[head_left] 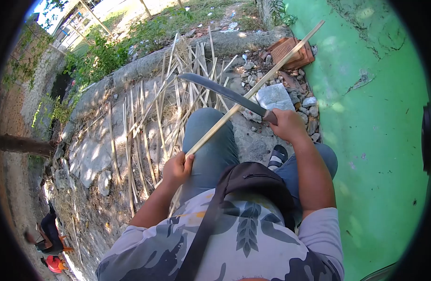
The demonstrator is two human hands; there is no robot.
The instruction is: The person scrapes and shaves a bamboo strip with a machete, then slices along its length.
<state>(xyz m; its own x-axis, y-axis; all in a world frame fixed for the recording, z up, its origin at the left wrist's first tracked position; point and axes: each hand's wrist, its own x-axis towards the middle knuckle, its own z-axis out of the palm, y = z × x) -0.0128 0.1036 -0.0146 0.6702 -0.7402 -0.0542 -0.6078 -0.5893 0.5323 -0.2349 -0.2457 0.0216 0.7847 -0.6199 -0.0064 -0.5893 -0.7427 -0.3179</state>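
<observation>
Bamboo strip (281, 62), long and pale, runs from the centre of the frame to the upper right. The fingers of the left hand (177, 168) are closed around its lower part, beside the left thigh (210, 133). The fingers of the right hand (287, 124) are wrapped around the handle of a machete (225, 92), whose curved blade crosses the strip and points to the upper left. Contact between blade and strip cannot be confirmed.

Hazard, as judged: a blade skidding down the strip could reach the left fingers or the thigh; a loose left grip or an uneven grain would be the cause. The strip's far end has no visible support and could swing under a stroke. Loose strips (180, 96) lie tangled at upper centre-left and could catch the blade tip if the arm swings wide. Rubble and stacked roof tiles (290, 52) at upper right could chip the edge on a stray stroke.

Containers: one black bag (260, 180), strapped across the torso at lower centre. Its zip appears closed; contents are hidden.
</observation>
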